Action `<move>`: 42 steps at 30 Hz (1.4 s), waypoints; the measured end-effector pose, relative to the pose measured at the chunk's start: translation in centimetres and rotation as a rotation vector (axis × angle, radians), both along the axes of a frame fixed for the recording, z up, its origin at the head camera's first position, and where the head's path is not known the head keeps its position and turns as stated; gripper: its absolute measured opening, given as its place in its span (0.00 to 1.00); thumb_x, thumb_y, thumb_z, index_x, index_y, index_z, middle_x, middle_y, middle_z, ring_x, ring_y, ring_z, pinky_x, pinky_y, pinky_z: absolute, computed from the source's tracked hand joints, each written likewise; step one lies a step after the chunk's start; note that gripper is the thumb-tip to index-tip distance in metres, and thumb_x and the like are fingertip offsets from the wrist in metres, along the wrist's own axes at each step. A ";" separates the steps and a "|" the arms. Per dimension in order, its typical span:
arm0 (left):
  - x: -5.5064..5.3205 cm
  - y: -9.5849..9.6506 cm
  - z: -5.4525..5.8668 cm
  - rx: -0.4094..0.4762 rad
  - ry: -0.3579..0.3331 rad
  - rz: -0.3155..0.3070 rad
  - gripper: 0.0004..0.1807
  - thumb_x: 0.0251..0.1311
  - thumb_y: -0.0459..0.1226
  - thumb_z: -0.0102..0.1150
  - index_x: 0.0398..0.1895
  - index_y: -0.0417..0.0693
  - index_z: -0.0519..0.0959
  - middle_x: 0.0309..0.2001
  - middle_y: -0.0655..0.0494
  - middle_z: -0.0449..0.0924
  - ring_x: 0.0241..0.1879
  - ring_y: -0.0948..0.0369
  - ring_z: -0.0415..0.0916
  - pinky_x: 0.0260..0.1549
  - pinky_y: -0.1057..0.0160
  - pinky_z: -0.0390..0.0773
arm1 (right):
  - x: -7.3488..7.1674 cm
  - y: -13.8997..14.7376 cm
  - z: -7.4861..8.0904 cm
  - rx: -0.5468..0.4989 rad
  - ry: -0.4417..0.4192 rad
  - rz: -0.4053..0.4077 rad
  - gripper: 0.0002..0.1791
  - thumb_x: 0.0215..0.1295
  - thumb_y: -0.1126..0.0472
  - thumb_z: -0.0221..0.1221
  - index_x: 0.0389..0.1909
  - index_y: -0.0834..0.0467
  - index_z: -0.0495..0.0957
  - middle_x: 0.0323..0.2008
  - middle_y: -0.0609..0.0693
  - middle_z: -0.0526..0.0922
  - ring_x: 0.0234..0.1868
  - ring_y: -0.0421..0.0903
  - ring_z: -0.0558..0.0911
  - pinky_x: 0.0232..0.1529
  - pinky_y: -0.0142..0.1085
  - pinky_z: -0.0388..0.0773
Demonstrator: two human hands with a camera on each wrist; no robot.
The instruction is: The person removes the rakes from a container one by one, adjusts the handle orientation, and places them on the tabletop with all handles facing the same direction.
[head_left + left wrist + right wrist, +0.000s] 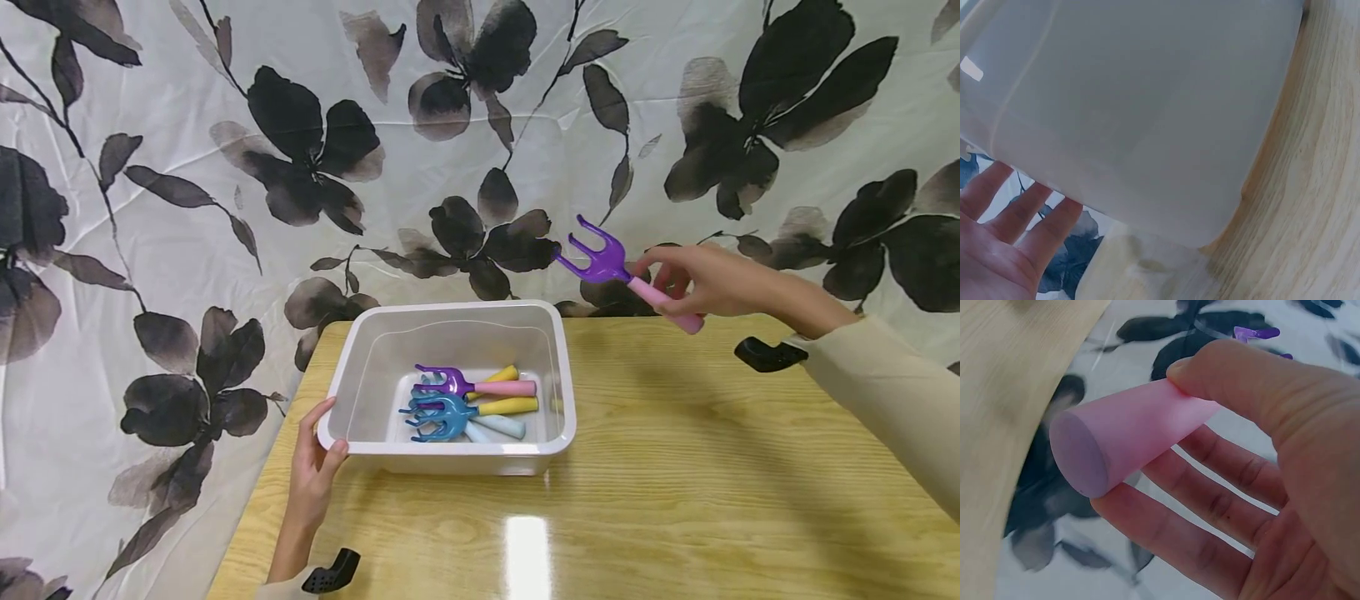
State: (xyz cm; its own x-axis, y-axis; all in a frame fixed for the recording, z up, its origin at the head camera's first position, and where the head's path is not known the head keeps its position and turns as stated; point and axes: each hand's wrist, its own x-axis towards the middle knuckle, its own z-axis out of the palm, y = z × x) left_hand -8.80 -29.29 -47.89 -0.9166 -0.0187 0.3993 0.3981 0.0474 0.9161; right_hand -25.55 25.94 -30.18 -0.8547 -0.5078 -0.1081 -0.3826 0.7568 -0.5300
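Observation:
My right hand holds a small hand rake with purple prongs and a pink handle, raised above the table's far edge to the right of the bin. In the right wrist view the thumb and fingers pinch the pink handle near its butt end. My left hand grips the near left corner of a white plastic bin, thumb at the front rim and fingers along the side wall. Inside lie several more hand rakes, among them a purple one with a pink handle and a blue one with a yellow handle.
The bin stands on a light wooden table, near its far left part. A white cloth with dark flowers hangs behind the table and down its left side. Black wrist cameras sit on both sleeves.

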 end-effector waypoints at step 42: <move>0.3 0.6 -0.2 -0.016 -0.112 0.093 0.34 0.71 0.26 0.47 0.79 0.44 0.56 0.71 0.50 0.59 0.62 0.54 0.67 0.55 0.69 0.76 | 4.3 18.9 -18.4 0.009 -0.110 -0.375 0.31 0.62 0.58 0.72 0.60 0.70 0.71 0.35 0.57 0.82 0.34 0.49 0.77 0.27 0.37 0.77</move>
State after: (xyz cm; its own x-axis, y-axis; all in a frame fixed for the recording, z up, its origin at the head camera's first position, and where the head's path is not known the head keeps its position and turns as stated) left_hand -8.53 -28.65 -48.07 -0.9500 -0.1007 0.2956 0.2867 0.0942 0.9534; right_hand -21.21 44.87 -48.61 -0.9638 -0.1608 -0.2128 -0.0195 0.8381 -0.5452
